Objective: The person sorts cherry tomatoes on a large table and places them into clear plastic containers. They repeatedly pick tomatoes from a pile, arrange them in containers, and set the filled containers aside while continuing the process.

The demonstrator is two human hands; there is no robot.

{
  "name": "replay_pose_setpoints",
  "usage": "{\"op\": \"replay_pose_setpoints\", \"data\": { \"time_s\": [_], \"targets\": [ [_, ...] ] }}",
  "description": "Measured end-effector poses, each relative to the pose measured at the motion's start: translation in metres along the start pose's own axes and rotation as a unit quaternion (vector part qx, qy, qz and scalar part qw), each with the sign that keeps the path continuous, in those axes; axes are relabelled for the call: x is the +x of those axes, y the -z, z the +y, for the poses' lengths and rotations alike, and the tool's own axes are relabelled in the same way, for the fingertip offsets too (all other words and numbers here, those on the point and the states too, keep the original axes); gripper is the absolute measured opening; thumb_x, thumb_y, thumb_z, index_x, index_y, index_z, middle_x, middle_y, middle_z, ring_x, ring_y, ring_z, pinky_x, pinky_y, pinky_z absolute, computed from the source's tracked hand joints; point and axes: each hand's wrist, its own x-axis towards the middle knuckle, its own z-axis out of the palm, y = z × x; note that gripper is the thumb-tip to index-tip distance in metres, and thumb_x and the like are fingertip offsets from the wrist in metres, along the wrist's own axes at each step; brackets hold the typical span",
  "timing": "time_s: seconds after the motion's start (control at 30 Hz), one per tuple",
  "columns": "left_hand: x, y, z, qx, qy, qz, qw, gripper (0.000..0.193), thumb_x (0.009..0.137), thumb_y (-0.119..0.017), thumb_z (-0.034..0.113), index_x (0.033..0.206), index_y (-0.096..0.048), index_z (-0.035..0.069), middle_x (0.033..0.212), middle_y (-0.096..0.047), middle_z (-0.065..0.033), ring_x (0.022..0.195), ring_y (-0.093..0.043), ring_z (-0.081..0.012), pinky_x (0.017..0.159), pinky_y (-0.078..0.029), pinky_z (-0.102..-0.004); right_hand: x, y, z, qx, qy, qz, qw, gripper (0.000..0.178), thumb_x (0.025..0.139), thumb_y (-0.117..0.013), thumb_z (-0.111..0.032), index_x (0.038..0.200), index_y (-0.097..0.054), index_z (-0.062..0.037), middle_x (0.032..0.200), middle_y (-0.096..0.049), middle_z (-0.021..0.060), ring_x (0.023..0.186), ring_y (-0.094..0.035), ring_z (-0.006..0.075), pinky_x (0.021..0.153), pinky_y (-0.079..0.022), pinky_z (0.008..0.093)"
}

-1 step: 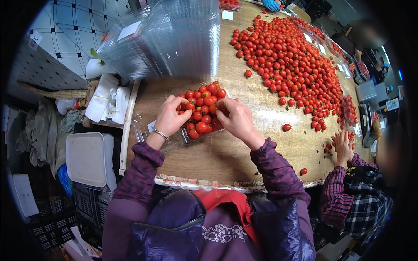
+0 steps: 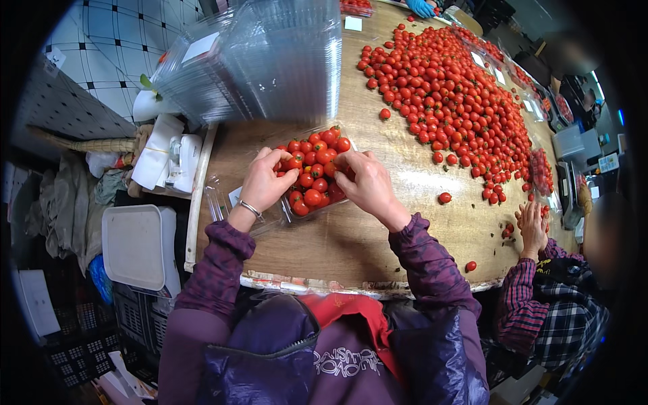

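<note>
A clear plastic punnet (image 2: 312,214) heaped with red cherry tomatoes (image 2: 312,197) stands on the wooden table in front of me. At its left side my left hand (image 2: 265,181) has thumb and fingers closed about a cherry tomato (image 2: 294,163) at the edge of the heap. My right hand (image 2: 368,183) reaches over the right side with its fingers curled down and thumb bent in. Whatever lies between those fingertips is hidden. An open clear lid (image 2: 267,217) with a white label extends from the punnet's left side, partly beneath my left wrist.
Tall stacks of clear plastic punnets (image 2: 283,64) stand just beyond. A big pile of cherry tomatoes (image 2: 449,101) spreads over the right half of the table (image 2: 358,250). To the right a co-worker's hands (image 2: 533,228) hold tomatoes; a blue-gloved hand (image 2: 420,7) shows at the far end.
</note>
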Motion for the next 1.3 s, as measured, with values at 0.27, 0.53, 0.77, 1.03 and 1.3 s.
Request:
{"op": "replay_pose_setpoints", "data": {
  "time_s": [0.27,0.53,0.77,1.03,1.3],
  "targets": [
    [0.003,0.01,-0.007,-0.419,0.088,0.025,0.903,0.02,0.084,-0.064,0.006,0.105,-0.06,0.004,0.078,-0.055,0.0018,0.062,-0.048,-0.0065,0.055,-0.042,-0.0219,0.015,0.006,-0.001,0.032,-0.002,-0.031,0.999,0.017,0.077,-0.069,-0.021,0.089,-0.067,-0.0085,0.086,-0.066,0.0082,0.082,-0.058,0.0305,0.076,-0.047,0.0412],
    [-0.014,0.021,-0.017,-0.641,0.097,-0.048,0.76,0.022,0.096,-0.051,0.021,0.115,-0.054,0.009,0.094,-0.058,-0.0079,0.062,-0.049,-0.0117,0.05,-0.037,-0.0224,0.067,-0.008,0.023,-0.059,0.024,-0.05,0.997,0.022,0.079,-0.066,-0.017,0.099,-0.07,-0.0087,0.093,-0.067,0.0117,0.091,-0.062,0.033,0.082,-0.05,0.0431],
    [-0.021,0.017,-0.017,-0.597,0.139,-0.004,0.79,0.018,0.098,-0.05,0.022,0.107,-0.055,0.008,0.078,-0.052,-0.0047,0.055,-0.044,-0.0094,0.048,-0.032,-0.021,0.064,-0.012,0.036,0.016,0.018,0.022,0.999,0.015,0.082,-0.064,-0.012,0.095,-0.065,-0.0044,0.087,-0.067,0.0079,0.078,-0.063,0.0225,0.073,-0.052,0.0335],
    [-0.044,-0.026,0.069,-0.232,-0.06,0.034,0.97,0.02,0.085,-0.061,0.005,0.104,-0.056,0.002,0.095,-0.058,-0.0079,0.087,-0.057,-0.0188,0.08,-0.046,-0.0298,-0.052,0.021,0.002,0.751,-0.255,-0.12,0.597,0.047,0.098,-0.044,-0.043,0.114,-0.058,-0.0017,0.103,-0.065,0.0121,0.089,-0.066,0.0246,0.065,-0.058,0.0351],
    [-0.096,-0.112,0.126,-0.049,-0.291,-0.228,0.928,0.066,0.078,-0.068,0.013,0.136,-0.04,0.0,0.131,-0.05,-0.019,0.127,-0.045,-0.034,0.107,-0.034,-0.0428,-0.181,0.036,-0.003,0.792,-0.327,0.105,0.504,0.03,0.098,-0.051,-0.034,0.106,-0.057,-0.0061,0.086,-0.061,0.0048,0.062,-0.057,0.0129,0.05,-0.046,0.0245]
  ]
}}
